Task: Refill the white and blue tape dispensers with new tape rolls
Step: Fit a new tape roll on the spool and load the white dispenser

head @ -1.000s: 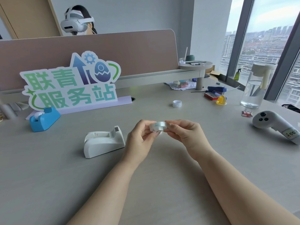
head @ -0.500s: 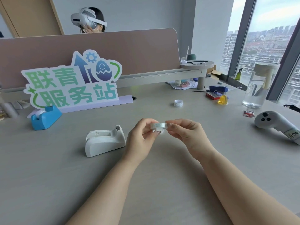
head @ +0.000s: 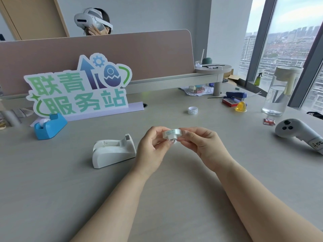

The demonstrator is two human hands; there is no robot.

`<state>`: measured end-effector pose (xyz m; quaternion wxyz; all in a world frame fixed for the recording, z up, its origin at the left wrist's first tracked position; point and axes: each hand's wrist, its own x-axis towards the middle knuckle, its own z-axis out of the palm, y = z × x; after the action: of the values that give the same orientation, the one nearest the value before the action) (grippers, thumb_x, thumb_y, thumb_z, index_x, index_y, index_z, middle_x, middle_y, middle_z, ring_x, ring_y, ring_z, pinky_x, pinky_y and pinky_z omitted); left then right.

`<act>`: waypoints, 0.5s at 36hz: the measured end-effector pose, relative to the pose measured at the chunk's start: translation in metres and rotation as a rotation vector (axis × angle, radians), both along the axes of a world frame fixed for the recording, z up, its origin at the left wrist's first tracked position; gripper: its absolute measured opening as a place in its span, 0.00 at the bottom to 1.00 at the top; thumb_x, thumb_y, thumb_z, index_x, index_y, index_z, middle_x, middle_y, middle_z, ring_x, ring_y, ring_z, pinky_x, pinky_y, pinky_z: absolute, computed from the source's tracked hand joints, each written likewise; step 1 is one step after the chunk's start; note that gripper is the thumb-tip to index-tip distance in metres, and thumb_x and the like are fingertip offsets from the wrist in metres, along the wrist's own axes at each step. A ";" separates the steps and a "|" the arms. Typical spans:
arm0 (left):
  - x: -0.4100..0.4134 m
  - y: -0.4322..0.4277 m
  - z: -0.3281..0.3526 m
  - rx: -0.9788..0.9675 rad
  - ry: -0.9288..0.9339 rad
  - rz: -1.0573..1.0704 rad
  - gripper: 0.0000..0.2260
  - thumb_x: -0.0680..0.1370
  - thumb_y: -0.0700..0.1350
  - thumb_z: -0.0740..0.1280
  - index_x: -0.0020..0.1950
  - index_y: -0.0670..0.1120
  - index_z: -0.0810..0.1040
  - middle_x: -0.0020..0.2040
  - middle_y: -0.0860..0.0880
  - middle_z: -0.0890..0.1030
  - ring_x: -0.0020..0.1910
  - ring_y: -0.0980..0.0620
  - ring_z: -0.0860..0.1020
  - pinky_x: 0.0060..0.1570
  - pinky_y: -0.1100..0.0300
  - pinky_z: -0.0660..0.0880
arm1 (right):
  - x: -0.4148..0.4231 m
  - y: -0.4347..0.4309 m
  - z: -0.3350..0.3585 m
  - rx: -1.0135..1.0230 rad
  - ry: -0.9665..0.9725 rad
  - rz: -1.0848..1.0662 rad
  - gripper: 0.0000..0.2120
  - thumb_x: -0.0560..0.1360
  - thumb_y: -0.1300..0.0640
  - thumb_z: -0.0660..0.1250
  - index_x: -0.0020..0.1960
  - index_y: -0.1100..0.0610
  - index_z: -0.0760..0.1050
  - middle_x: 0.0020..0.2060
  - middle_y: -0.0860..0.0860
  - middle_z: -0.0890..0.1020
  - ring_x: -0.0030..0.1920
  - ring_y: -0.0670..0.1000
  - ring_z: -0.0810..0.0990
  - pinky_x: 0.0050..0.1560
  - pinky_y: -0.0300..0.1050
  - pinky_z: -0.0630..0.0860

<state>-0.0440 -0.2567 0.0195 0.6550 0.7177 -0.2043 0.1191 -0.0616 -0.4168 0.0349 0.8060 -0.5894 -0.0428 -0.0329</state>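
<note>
Above the middle of the desk, my left hand (head: 150, 147) and my right hand (head: 201, 145) pinch a clear tape roll (head: 172, 133) from both sides, with a white hub showing under it. The white tape dispenser (head: 112, 151) stands on the desk just left of my left hand, its roll slot looking empty. The blue tape dispenser (head: 49, 126) sits at the far left in front of a sign, a white roll in it. A second tape roll (head: 192, 110) lies flat farther back on the desk.
A cut-out sign (head: 78, 88) stands against the desk divider. To the right are a white controller (head: 297, 131), a water bottle (head: 279, 95), a yellow jelly cup (head: 241, 107), a blue stapler (head: 236, 96) and a small red packet (head: 269, 122). A person with a headset sits behind the divider.
My hands have kept the roll between them, turning it slightly. The person behind the divider has raised a hand to the headset.
</note>
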 end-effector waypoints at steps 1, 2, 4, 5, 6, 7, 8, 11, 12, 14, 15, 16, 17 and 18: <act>0.000 0.000 0.000 -0.004 -0.006 0.003 0.11 0.73 0.36 0.71 0.48 0.51 0.76 0.45 0.52 0.84 0.48 0.54 0.83 0.53 0.57 0.78 | 0.001 -0.001 -0.001 -0.001 0.005 -0.006 0.07 0.70 0.58 0.71 0.46 0.59 0.84 0.43 0.57 0.86 0.47 0.51 0.85 0.46 0.37 0.79; -0.001 -0.001 0.001 -0.008 -0.014 0.007 0.11 0.73 0.37 0.71 0.47 0.53 0.77 0.45 0.52 0.84 0.47 0.54 0.83 0.52 0.58 0.78 | 0.001 -0.001 -0.001 -0.001 0.011 -0.013 0.05 0.72 0.60 0.70 0.46 0.59 0.84 0.43 0.57 0.86 0.46 0.51 0.85 0.46 0.37 0.79; -0.002 -0.002 0.002 -0.003 -0.036 0.022 0.10 0.73 0.39 0.72 0.46 0.53 0.78 0.45 0.52 0.83 0.48 0.55 0.82 0.51 0.60 0.78 | 0.001 0.000 -0.001 -0.008 0.012 -0.022 0.06 0.74 0.62 0.68 0.45 0.58 0.84 0.42 0.57 0.86 0.46 0.51 0.85 0.46 0.37 0.79; -0.002 -0.002 0.002 0.004 -0.049 0.031 0.09 0.73 0.39 0.72 0.47 0.53 0.78 0.45 0.52 0.83 0.48 0.56 0.82 0.50 0.61 0.78 | 0.001 0.000 -0.001 -0.016 0.009 -0.025 0.06 0.74 0.62 0.67 0.44 0.57 0.84 0.42 0.57 0.86 0.46 0.51 0.85 0.46 0.37 0.79; -0.003 -0.002 0.003 0.010 -0.058 0.039 0.08 0.73 0.40 0.72 0.47 0.52 0.79 0.45 0.52 0.83 0.48 0.57 0.81 0.50 0.63 0.78 | 0.001 0.000 -0.001 -0.022 0.006 -0.025 0.06 0.75 0.61 0.67 0.44 0.57 0.84 0.42 0.57 0.86 0.46 0.51 0.85 0.46 0.37 0.79; -0.002 -0.002 0.003 0.013 -0.064 0.042 0.08 0.73 0.40 0.72 0.47 0.52 0.79 0.45 0.53 0.83 0.48 0.58 0.81 0.50 0.64 0.77 | 0.001 0.000 -0.001 -0.022 0.005 -0.023 0.06 0.74 0.61 0.68 0.45 0.58 0.84 0.42 0.57 0.86 0.46 0.51 0.85 0.46 0.37 0.79; -0.002 -0.002 0.003 0.014 -0.067 0.041 0.08 0.73 0.40 0.72 0.48 0.51 0.79 0.45 0.54 0.83 0.48 0.59 0.81 0.49 0.64 0.77 | 0.000 0.000 -0.001 -0.019 0.008 -0.024 0.06 0.74 0.60 0.68 0.45 0.58 0.84 0.43 0.57 0.86 0.47 0.51 0.85 0.46 0.37 0.79; -0.001 -0.001 0.001 0.031 -0.077 0.043 0.08 0.73 0.40 0.72 0.48 0.51 0.80 0.45 0.55 0.83 0.48 0.58 0.81 0.50 0.64 0.77 | 0.001 0.001 -0.001 -0.009 0.015 -0.032 0.11 0.68 0.55 0.72 0.46 0.61 0.83 0.42 0.59 0.85 0.46 0.51 0.85 0.46 0.37 0.79; -0.001 -0.001 0.001 0.039 -0.076 0.040 0.08 0.73 0.41 0.72 0.49 0.50 0.80 0.46 0.54 0.83 0.48 0.57 0.81 0.50 0.64 0.77 | 0.001 0.001 -0.001 -0.014 0.016 -0.035 0.14 0.66 0.53 0.73 0.46 0.61 0.83 0.41 0.59 0.85 0.45 0.51 0.85 0.46 0.38 0.79; 0.000 -0.001 -0.001 0.077 -0.080 0.043 0.07 0.73 0.41 0.72 0.49 0.48 0.80 0.48 0.50 0.83 0.49 0.55 0.81 0.51 0.62 0.77 | 0.001 0.002 -0.001 -0.067 0.011 -0.051 0.14 0.65 0.52 0.74 0.44 0.61 0.83 0.39 0.57 0.85 0.42 0.49 0.84 0.47 0.38 0.80; 0.001 0.000 -0.002 0.106 -0.084 0.051 0.07 0.73 0.42 0.72 0.49 0.49 0.80 0.49 0.49 0.83 0.50 0.55 0.81 0.52 0.61 0.77 | 0.002 0.002 -0.002 -0.106 0.010 -0.066 0.12 0.66 0.53 0.75 0.43 0.61 0.83 0.39 0.57 0.85 0.42 0.49 0.83 0.48 0.40 0.80; 0.002 0.000 -0.003 0.136 -0.087 0.060 0.07 0.72 0.43 0.73 0.49 0.49 0.80 0.49 0.49 0.83 0.50 0.55 0.81 0.52 0.60 0.77 | 0.002 0.002 -0.003 -0.149 0.007 -0.088 0.10 0.67 0.54 0.75 0.43 0.60 0.83 0.39 0.57 0.85 0.43 0.50 0.83 0.50 0.43 0.80; 0.003 0.001 -0.004 0.167 -0.086 0.070 0.07 0.72 0.43 0.73 0.48 0.51 0.79 0.49 0.49 0.82 0.50 0.55 0.81 0.52 0.59 0.78 | 0.002 0.002 -0.005 -0.194 -0.002 -0.115 0.08 0.68 0.54 0.75 0.42 0.60 0.83 0.40 0.58 0.85 0.43 0.51 0.83 0.52 0.47 0.80; 0.004 0.001 -0.005 0.201 -0.089 0.080 0.08 0.72 0.44 0.73 0.48 0.53 0.78 0.50 0.50 0.82 0.50 0.55 0.81 0.53 0.57 0.78 | 0.002 0.003 -0.006 -0.237 -0.014 -0.139 0.07 0.68 0.54 0.75 0.41 0.59 0.83 0.41 0.58 0.85 0.43 0.51 0.82 0.53 0.51 0.79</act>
<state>-0.0400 -0.2560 0.0147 0.5646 0.7814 -0.2154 0.1556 -0.0593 -0.4143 0.0293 0.7262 -0.6818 -0.0111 -0.0878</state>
